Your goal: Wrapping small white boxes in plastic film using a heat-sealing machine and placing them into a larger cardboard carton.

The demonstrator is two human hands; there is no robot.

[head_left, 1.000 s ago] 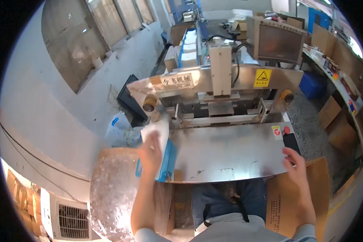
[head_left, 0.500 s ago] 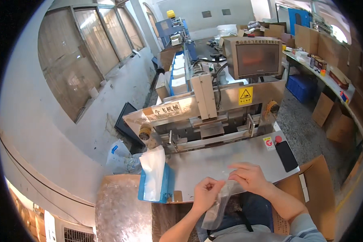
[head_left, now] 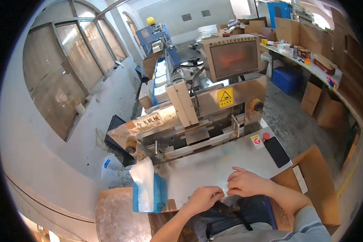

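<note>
My left hand [head_left: 205,198] is over the table's near edge, its thumb and fingers pinched together. Close beside it my right hand [head_left: 248,182] has its thumb and lower fingers drawn together, with the index finger stretched out above. The fingertips of both hands nearly meet. What they pinch is hidden or too thin to make out; the plastic bag seen earlier no longer shows plainly. On the metal table [head_left: 189,175], left of my hands, stands a blue bin [head_left: 161,193] holding a stack of white translucent plastic bags [head_left: 143,183].
Beyond the table stands a metal machine [head_left: 205,107] with a screen [head_left: 234,59]. A red button [head_left: 266,136] and a black phone [head_left: 277,152] are at the table's right end. An open cardboard box [head_left: 316,177] is at the right; plastic-covered cardboard [head_left: 119,215] lies left.
The view has turned, shifting the scene left. My hands have come lower, near the table edge, and the clear plastic bag that hung between them is no longer plainly visible.
</note>
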